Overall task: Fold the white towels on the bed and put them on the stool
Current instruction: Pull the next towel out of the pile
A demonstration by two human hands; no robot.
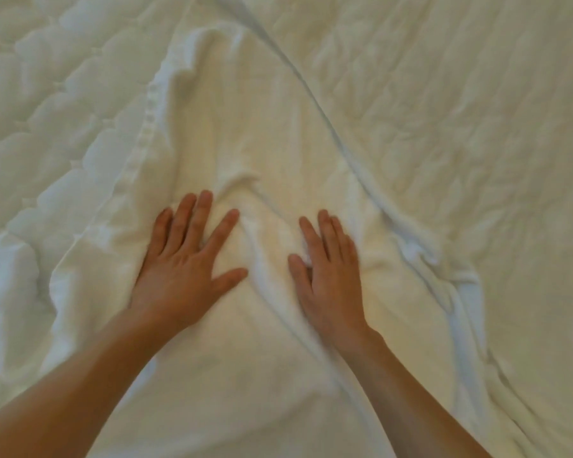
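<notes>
A white towel (262, 120) lies spread lengthwise down the middle of the bed, wrinkled, with a raised fold between my hands. My left hand (186, 259) rests flat on the towel, palm down, fingers spread. My right hand (328, 269) also lies flat on it, to the right of the fold, fingers apart; it looks slightly blurred. Neither hand holds anything. The towel's right hem (407, 246) is bunched near my right hand. No stool is in view.
The quilted white bed cover (47, 110) fills the left side, and rumpled white bedding (477, 127) fills the right. The towel's woven left border (146, 133) runs diagonally toward the top.
</notes>
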